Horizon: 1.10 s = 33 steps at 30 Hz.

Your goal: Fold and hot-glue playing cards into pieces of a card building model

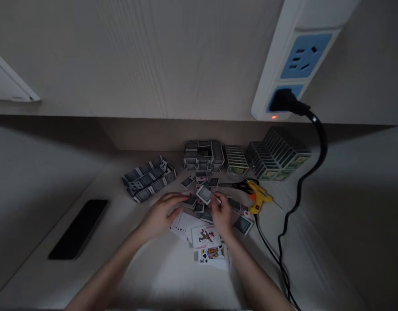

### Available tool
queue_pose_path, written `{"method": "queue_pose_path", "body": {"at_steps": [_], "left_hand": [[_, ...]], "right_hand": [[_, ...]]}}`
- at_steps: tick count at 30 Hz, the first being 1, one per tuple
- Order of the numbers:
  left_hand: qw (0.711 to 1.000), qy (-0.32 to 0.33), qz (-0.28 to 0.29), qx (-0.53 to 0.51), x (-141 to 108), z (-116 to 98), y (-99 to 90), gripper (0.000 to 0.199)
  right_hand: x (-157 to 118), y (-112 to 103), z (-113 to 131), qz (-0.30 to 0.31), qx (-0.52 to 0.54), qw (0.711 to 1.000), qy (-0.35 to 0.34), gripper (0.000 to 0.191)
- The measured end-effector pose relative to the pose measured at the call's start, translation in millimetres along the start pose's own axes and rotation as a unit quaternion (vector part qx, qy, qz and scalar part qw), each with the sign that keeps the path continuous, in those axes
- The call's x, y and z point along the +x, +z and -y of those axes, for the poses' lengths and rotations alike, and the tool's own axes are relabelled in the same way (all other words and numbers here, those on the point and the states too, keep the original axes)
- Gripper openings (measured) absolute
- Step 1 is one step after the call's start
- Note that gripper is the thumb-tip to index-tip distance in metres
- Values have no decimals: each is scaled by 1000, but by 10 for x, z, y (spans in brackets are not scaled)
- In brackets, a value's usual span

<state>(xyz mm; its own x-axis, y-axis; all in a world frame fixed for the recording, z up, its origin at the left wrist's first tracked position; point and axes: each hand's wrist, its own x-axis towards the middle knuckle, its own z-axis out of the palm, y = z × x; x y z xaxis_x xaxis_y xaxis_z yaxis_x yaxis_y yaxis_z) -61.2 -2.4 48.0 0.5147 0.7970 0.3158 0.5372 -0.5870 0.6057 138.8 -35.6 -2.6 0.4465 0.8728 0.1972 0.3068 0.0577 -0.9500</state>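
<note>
Between the thumb and fingers of my right hand (221, 212) is a small playing card (204, 194), dark patterned back facing up with a white border. To its left, my left hand (163, 212) hovers at the edge of the pile with thumb and fingers apart and nothing between them. Small loose cards lie scattered around both hands, among them a dark-backed card (243, 225) on the right. Nearer to me, a larger joker card (206, 238) lies face up, partly over a king of spades (213, 254). White cards or papers (186, 224) lie beside the joker.
Along the back stand a long card-built tray (149, 178), a vehicle-like card structure (203, 156), a slatted card block (236, 159) and stepped card blocks (276, 155). A yellow glue gun (260, 196), black-handled scissors (242, 185) and cables (298, 194) are right; a phone (78, 229) lies left.
</note>
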Motion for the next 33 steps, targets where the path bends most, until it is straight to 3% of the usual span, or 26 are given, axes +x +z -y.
{"method": "queue_pose_path", "body": {"at_steps": [4,7,11,15,19,22,27,33], "left_hand": [[998,-4,51,22,188,75,359,41],[997,-19,59,36,234,79,493,46],[997,-63,2,35,204,82,455,44],[995,-78,-50,-44,199,143,432,41],[986,-104,-83,-95,202,190,484,52],[982,-107,-83,-132,180,173,494,60],[981,-52,-77,-172,146,109,497,64],[961,-181,-178,-112,170,190,532,44]], "right_hand": [[16,-3,-22,-2,16,1000,12,29],[17,-2,-33,26,18,999,17,26],[34,-1,-49,39,7,999,30,25],[45,4,-76,31,-3,999,33,25],[38,-3,-93,10,6,1000,27,29],[33,-11,-103,8,11,1000,27,34],[40,0,-115,9,11,999,33,40],[54,1,-48,28,50,994,88,52]]}}
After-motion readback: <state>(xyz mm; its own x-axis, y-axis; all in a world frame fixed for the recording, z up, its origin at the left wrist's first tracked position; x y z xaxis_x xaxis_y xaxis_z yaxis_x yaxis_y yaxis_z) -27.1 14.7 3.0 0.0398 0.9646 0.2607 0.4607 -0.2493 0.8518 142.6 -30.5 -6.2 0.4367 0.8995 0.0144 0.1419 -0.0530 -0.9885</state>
